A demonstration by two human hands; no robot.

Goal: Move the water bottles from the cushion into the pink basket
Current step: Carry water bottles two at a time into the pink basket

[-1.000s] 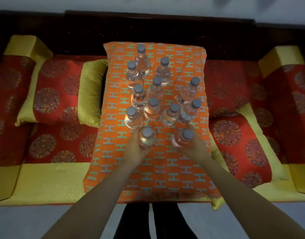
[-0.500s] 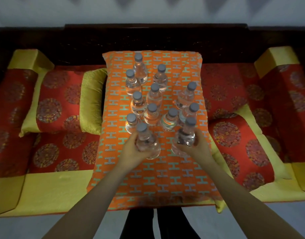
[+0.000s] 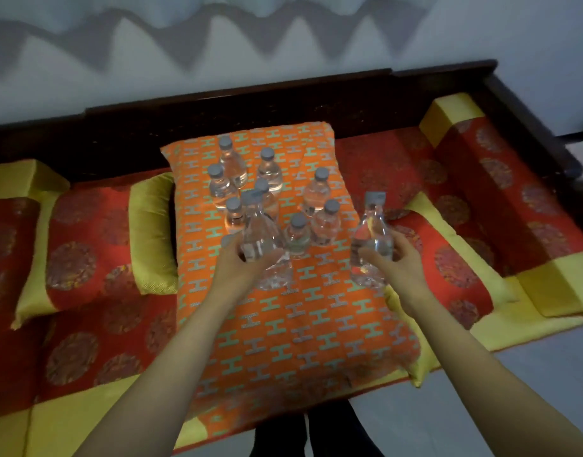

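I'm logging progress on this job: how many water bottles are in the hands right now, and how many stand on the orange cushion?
Held: 2, left-hand bottle in the left hand, right-hand bottle in the right hand
Standing on the orange cushion: 9 visible, including a half-hidden bottle
Total: 11 visible; held bottles may hide more

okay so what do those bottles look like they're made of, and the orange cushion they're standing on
The bottles, like the one in the right hand, bottle, look like clear thin plastic: you see through them and they glint. Their caps look matte grey plastic. The orange cushion looks like woven fabric with a slight sheen, its teal H pattern probably woven or printed; which one is unclear.
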